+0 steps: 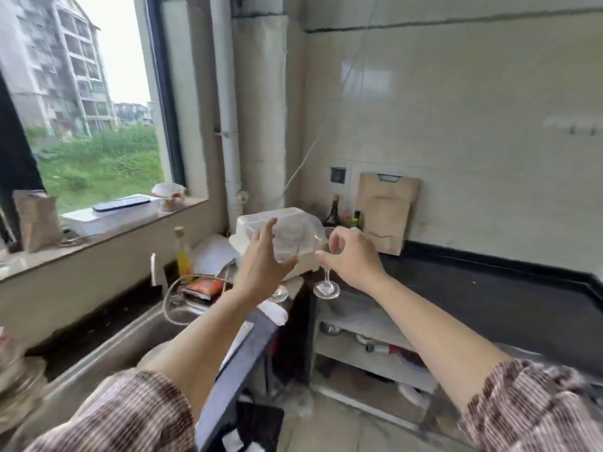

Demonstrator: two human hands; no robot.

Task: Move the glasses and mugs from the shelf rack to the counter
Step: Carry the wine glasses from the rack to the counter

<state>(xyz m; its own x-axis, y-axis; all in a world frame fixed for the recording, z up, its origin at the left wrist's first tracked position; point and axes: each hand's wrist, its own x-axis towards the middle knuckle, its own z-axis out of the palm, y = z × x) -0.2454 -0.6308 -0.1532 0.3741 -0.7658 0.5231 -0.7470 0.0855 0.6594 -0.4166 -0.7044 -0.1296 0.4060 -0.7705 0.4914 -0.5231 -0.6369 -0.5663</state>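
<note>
left hand [261,265] curled round bowl of first wine glass [288,247] | right hand [355,256] pinching bowl of second wine glass [326,290] | both glasses in the air, nearly touching | black tabletop [489,298] at 3 o'clock of them | likely light, thin, slick, brittle at stem: cradle bowl, land foot flat, avoid clinking
</note>
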